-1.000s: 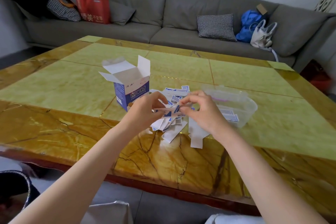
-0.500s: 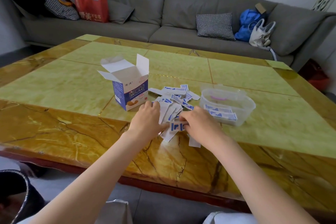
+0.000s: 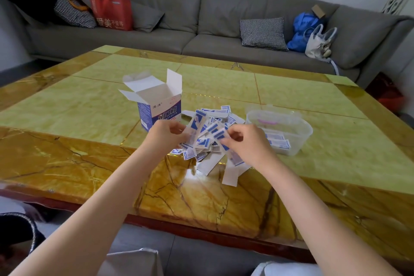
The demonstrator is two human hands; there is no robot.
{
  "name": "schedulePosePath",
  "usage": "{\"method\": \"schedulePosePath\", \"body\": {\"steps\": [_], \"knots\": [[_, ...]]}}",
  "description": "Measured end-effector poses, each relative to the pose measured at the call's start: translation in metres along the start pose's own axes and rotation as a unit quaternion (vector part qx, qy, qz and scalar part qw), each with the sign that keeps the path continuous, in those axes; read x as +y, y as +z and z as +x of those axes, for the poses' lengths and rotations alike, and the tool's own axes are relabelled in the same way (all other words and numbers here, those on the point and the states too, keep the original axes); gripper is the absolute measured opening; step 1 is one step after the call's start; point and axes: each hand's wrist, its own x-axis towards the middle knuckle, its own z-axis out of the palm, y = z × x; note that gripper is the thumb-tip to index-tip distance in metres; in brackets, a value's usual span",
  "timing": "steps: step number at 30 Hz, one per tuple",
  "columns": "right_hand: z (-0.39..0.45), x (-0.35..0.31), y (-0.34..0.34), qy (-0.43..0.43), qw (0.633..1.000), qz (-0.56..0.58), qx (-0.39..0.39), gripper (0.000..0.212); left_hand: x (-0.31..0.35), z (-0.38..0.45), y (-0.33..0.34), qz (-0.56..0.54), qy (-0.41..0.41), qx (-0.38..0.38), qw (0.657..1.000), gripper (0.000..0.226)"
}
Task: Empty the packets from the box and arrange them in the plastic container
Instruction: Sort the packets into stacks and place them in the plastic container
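Yellow-green and amber stone forms the table [image 3: 67, 119] on which all the task items stand. Both forearms enter from the bottom of the frame and converge at centre, raised above a loose pile of white-and-blue packets [image 3: 201, 152]. The left hand [image 3: 165, 135] is curled, fingers closed round a fanned bunch of packets standing up from its grip. The right hand [image 3: 243, 142] has thumb and fingers pinched on one or more packets at the right edge of that bunch; where one hand's hold ends and the other's begins cannot be told. The box [image 3: 156, 105] stands upright at centre left, flaps open, just left of the pile. The clear plastic container [image 3: 289, 127] sits at centre right, near the pile, with a few packets lying inside. The hands cover part of the pile. A grey sofa [image 3: 201, 18] spans the upper frame.
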Motion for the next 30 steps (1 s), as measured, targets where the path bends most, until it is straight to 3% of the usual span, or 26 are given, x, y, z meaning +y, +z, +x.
{"method": "schedulePosePath", "body": {"steps": [3,6,8,14,17,19,22,25,30], "knots": [[0.000,-0.004,-0.003,0.088,0.973,0.213,0.003,0.014,0.010,-0.004,0.004,-0.083,-0.043,-0.044,0.995,0.013],[-0.002,-0.008,-0.001,0.162,0.898,0.407,-0.039,0.013,0.015,-0.009,0.013,-0.091,-0.044,-0.076,0.992,0.017],[-0.002,-0.010,0.002,0.182,0.877,0.441,-0.046,0.012,0.018,-0.011,0.018,-0.086,-0.034,-0.090,0.992,0.013],[0.001,-0.006,0.004,0.196,0.869,0.453,-0.023,0.007,0.021,-0.013,0.019,-0.092,-0.025,-0.105,0.990,0.011],[0.003,-0.007,0.004,0.156,0.902,0.400,0.046,0.015,0.022,-0.014,0.015,-0.132,-0.035,-0.130,0.982,0.012],[0.004,-0.007,-0.003,0.095,0.935,0.322,0.114,0.018,0.021,-0.012,0.010,-0.142,-0.038,-0.102,0.984,0.008],[0.005,-0.005,-0.012,-0.051,0.988,0.093,0.116,0.005,0.013,-0.005,0.003,-0.017,0.020,-0.019,0.999,0.008],[0.003,-0.001,-0.004,-0.151,0.980,-0.116,0.058,0.013,0.012,-0.004,0.002,0.081,0.088,-0.024,0.993,0.007],[-0.004,0.002,0.008,-0.210,0.946,-0.242,-0.040,0.018,0.018,-0.008,0.015,0.189,0.184,-0.110,0.958,0.012]]}}
